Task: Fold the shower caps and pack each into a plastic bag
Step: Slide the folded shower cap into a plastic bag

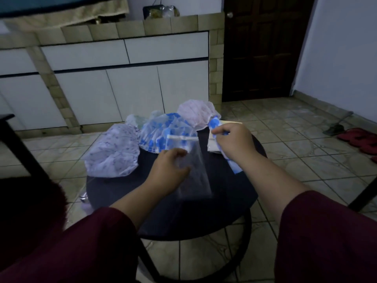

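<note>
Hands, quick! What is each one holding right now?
Left hand: fingers pinch the clear plastic bag.
Right hand: fingers grip the folded blue-and-white shower cap.

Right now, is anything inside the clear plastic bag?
Nothing visible inside the clear plastic bag; the dark table shows through. The left hand covers one edge.

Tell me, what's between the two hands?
In the head view, the clear plastic bag with its white strip hangs from the left hand. Past its edge, only bare dark table shows before the right hand, which holds a folded blue cap.
</note>
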